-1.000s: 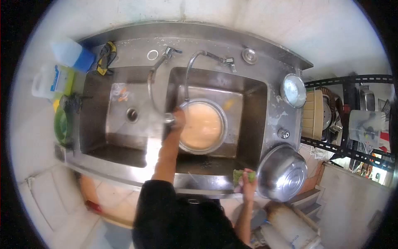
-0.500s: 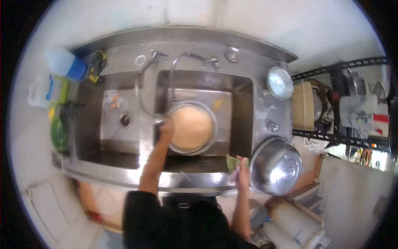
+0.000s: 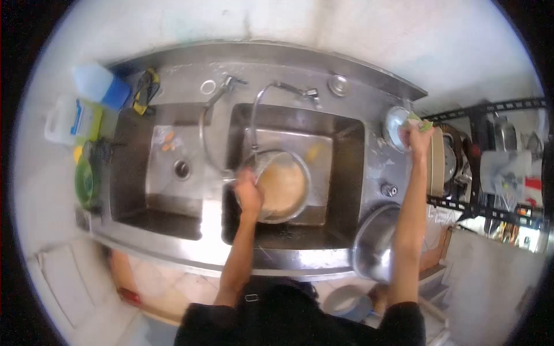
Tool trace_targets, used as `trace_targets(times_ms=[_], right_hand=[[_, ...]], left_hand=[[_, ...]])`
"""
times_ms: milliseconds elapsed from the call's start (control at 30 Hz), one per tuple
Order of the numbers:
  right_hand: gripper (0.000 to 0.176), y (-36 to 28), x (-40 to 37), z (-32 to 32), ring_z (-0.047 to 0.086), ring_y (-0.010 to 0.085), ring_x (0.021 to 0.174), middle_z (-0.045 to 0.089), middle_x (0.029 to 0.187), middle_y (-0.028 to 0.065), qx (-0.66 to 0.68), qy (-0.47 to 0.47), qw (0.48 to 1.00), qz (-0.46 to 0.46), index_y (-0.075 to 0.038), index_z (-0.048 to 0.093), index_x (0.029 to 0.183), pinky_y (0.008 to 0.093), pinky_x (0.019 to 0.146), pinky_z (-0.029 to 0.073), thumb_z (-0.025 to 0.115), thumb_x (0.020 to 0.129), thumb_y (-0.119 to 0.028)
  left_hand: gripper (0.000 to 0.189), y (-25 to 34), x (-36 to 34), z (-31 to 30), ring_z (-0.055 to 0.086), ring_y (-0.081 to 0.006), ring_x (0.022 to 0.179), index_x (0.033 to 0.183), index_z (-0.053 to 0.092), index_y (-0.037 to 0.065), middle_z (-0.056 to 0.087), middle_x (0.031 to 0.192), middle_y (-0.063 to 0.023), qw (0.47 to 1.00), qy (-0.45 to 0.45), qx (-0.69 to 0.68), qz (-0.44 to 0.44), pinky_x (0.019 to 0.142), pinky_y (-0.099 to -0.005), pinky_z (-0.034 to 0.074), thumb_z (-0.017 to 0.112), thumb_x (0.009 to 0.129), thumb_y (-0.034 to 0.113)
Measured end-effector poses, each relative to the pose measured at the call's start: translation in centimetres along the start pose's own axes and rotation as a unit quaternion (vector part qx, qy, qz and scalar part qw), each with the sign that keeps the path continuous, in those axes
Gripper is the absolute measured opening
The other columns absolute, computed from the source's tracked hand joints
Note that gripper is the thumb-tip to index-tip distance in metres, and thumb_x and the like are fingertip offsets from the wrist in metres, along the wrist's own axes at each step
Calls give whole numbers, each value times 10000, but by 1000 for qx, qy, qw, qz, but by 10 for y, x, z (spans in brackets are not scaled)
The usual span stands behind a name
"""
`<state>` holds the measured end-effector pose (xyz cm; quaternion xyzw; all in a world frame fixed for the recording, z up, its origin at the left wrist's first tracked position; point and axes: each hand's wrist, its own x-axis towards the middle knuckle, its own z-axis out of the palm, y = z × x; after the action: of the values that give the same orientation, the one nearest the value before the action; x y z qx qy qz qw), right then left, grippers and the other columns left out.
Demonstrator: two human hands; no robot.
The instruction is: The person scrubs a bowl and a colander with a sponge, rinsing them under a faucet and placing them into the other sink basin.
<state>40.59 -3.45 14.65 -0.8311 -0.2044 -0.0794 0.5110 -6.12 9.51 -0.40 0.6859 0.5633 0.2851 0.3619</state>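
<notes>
A round metal pot (image 3: 283, 187) with cloudy beige liquid sits in the right-hand basin (image 3: 340, 167). My left hand (image 3: 249, 195) is closed on the pot's left rim, right beside the spray end of a faucet hose (image 3: 229, 175). On the counter to the right, my right hand (image 3: 416, 140) grips a green and yellow scrub sponge (image 3: 422, 123) above a bowl (image 3: 395, 128) of pale bluish contents, overlapping the bowl's right side.
Orange scraps (image 3: 168, 140) lie in the left basin (image 3: 158, 173) near its drain. Blue (image 3: 104, 86) and yellow-green (image 3: 83, 121) jugs stand at far left. A large metal bowl (image 3: 375, 242) is under my right forearm, beside a black rack (image 3: 479, 132) with kitchenware.
My right hand has carried the sponge from the basin's front right corner back to the small bowl. My left hand is further over the pot's rim, and more inner wall shows above the liquid.
</notes>
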Motion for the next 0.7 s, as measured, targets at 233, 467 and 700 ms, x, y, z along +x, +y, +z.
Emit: trace_targets(times_ms=[233, 467, 700], right_hand=[[292, 218, 65, 39, 639, 358, 765, 631, 771, 221, -453, -200, 822, -281, 7, 625, 889, 429, 717, 509, 577, 788, -262], [308, 193, 70, 18, 620, 345, 912, 633, 1016, 207, -340, -171, 902, -205, -6, 581, 1044, 447, 760, 491, 570, 857, -250], [311, 188, 112, 14, 653, 373, 861, 667, 902, 211, -507, -236, 815, -150, -32, 677, 911, 434, 746, 510, 691, 757, -302]], left_hand=[[273, -108, -4, 51, 599, -377, 772, 983, 623, 37, 618, 815, -204, 984, 39, 174, -20, 665, -466, 447, 571, 777, 209], [528, -157, 19, 61, 522, -365, 1141, 1276, 510, 53, 552, 1212, -238, 966, -125, 86, -208, 959, -410, 408, 559, 877, 395], [565, -198, 38, 79, 461, -252, 1223, 1364, 441, 104, 517, 1295, -122, 938, -244, -228, -89, 1050, -368, 358, 619, 828, 95]])
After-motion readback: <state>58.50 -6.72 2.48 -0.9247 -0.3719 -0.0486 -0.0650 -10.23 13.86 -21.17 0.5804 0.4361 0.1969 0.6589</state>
